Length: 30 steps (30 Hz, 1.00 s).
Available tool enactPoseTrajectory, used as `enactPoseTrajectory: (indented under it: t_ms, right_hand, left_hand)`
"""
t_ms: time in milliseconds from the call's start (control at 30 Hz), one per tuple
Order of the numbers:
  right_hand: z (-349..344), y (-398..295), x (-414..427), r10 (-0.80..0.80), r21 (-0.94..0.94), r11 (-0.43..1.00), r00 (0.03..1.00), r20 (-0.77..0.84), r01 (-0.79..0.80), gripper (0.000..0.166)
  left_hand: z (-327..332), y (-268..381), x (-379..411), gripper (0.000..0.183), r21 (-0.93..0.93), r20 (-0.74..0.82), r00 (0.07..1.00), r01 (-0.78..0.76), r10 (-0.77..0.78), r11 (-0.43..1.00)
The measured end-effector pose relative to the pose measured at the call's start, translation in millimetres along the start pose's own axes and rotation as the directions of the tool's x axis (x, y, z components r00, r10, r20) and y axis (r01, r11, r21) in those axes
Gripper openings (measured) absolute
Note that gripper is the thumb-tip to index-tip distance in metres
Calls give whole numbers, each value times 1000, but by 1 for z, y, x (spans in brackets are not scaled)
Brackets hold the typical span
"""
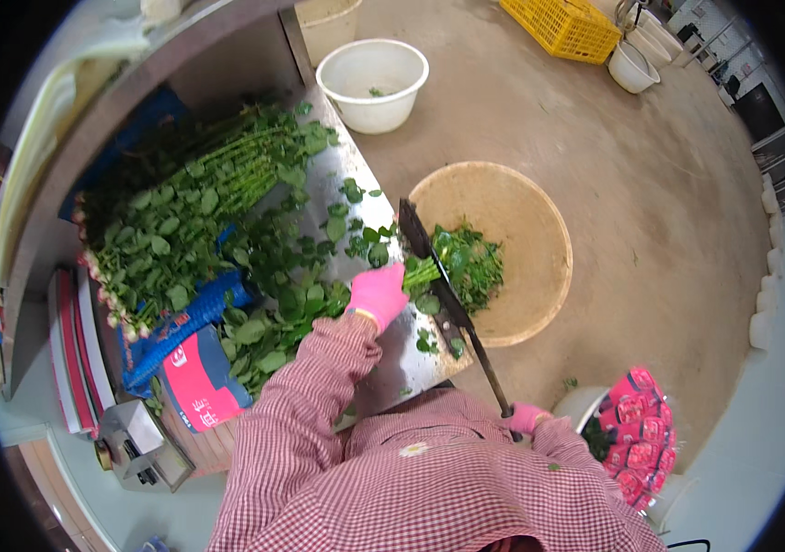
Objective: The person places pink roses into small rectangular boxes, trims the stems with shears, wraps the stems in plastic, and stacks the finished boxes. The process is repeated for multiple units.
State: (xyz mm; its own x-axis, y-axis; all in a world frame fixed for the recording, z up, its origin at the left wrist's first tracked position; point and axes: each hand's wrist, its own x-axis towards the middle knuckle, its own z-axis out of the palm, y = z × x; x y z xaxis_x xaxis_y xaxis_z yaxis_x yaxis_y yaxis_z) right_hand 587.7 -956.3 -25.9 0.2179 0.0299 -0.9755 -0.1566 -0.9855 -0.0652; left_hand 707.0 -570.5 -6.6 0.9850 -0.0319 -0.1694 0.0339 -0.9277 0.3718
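My left hand (pixel 378 295), in a pink glove, grips a bundle of green cut stems (pixel 421 272) low over the metal table's edge. The stem ends lie at the dark blade of a lever cutter (pixel 449 290) mounted along that edge. My right hand (pixel 525 418), also pink-gloved, is closed around the far end of the cutter's handle, close to my body. Leafy stems of the held bundle extend left over the table (pixel 385 376). A large pile of leafy rose stems (pixel 178 228), with pale pink-white buds at the left, lies on the table's far side.
Beyond the edge stands a round tan tub (pixel 530 234) holding cut leaves and stems (pixel 468 265). A white basin (pixel 375 103) sits farther off, near a yellow crate (pixel 561 31). Pink-wrapped bunches (pixel 640 435) stand at my right. A blue woven sheet (pixel 178 334) and printed wrap (pixel 202 379) lie left.
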Motion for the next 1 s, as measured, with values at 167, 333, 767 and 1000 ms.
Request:
enactPoseTrajectory:
  t_ms: [167, 333, 767, 1000]
  right_hand:
    - [-135, -158, -81, -529, 106, 526, 423, -736, 844, 67]
    - [-190, -265, -88, -836, -294, 543, 473, -278, 786, 53]
    - [-359, -468, -395, -830, -956, -51, -545, -121, 290, 31]
    - [-380, -633, -410, -938, -942, 335, 83, -336, -22, 23]
  left_hand:
    - [-53, 27, -42, 27, 53, 42, 999, -16, 13, 998]
    - [-77, 38, -58, 33, 62, -26, 997, -75, 77, 995]
    - [-159, 10, -98, 28, -229, -134, 987, -118, 88, 966]
    - [-181, 14, -112, 15, -254, -249, 965, -151, 86, 955]
